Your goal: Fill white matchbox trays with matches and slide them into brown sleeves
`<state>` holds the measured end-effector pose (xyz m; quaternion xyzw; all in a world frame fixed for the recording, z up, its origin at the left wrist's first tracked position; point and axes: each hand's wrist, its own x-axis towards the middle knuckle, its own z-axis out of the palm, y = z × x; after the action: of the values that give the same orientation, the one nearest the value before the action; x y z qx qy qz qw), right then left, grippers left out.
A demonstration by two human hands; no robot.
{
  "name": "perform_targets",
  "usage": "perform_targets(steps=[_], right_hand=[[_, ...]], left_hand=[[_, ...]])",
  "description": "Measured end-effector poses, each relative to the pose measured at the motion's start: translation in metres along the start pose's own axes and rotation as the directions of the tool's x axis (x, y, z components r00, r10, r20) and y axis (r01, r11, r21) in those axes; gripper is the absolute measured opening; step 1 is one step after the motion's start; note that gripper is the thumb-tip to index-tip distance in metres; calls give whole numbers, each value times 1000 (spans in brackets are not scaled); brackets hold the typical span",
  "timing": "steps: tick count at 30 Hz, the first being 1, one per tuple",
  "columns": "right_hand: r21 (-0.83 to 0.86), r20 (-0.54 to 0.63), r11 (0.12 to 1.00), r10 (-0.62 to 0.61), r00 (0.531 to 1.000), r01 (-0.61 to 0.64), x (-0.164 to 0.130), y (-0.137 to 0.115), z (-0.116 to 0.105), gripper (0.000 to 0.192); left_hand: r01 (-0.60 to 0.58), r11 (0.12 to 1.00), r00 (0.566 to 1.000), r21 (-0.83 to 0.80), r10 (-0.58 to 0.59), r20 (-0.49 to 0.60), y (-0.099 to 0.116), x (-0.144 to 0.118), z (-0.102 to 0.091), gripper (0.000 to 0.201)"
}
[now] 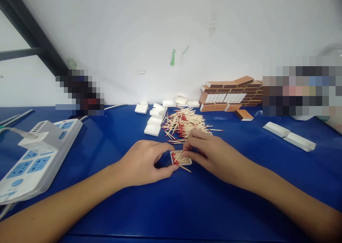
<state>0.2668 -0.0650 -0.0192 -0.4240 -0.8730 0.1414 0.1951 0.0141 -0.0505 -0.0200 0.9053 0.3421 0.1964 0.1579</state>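
Note:
A small white matchbox tray [181, 159] lies on the blue table [171, 207], partly filled with red-tipped matches. My left hand [145, 162] pinches the tray's left end between thumb and fingers. From the right, my right hand [211, 151] presses its fingertips onto the matches in the tray. One match sticks out over the tray's front edge. Just behind the hands lies a loose pile of matches [184, 123].
Several empty white trays [153, 120] lie left of the pile. Brown matchbox sleeves [231, 93] are stacked against the white wall at the back right, and two long white pieces [290, 135] rest at right. A white power strip [34, 154] sits at left.

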Motion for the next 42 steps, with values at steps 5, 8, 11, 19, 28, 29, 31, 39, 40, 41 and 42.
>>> perform_targets(steps=[5,8,11,19,28,29,31,39,40,41,42], right_hand=[[-126,-26,992,-33,999,29,1,4,-4,12],[-241,-50,971,-16,999,4,1,7,-11,13],[-299,-88,954,-16,996,-12,0,7,-15,18],[-90,-70,989,-122,990,116,0,1,-1,18],[24,82,999,-38,996,36,-3,-2,-16,12],[28,106,999,-27,994,24,-3,-3,-16,13],[40,131,999,-9,991,3,-2,-4,-15,15],[103,93,994,14,996,-24,-1,-8,-8,17],[102,75,995,14,997,-21,-1,-8,-7,15],[101,58,995,11,998,-17,-1,-8,-7,13],[102,44,995,7,999,-11,-1,-8,-6,12]], left_hand=[[-14,1000,1000,-3,14,-3,0,1,-1,29],[-27,1000,1000,-8,27,1,-1,1,-2,27],[-29,1000,1000,-10,29,1,-1,0,-2,27],[-27,1000,1000,-6,27,-7,1,1,0,28],[-25,1000,1000,-11,25,-12,-2,-1,0,32],[-23,1000,1000,-9,23,-15,-2,-1,0,33],[-22,1000,1000,-5,22,-15,-2,-1,1,34],[-22,1000,1000,-4,22,-7,0,0,-1,30],[-22,1000,1000,-7,22,-2,1,0,-1,29],[-23,1000,1000,-10,23,3,1,0,-1,29],[-27,1000,1000,-12,27,6,1,0,-1,28]])
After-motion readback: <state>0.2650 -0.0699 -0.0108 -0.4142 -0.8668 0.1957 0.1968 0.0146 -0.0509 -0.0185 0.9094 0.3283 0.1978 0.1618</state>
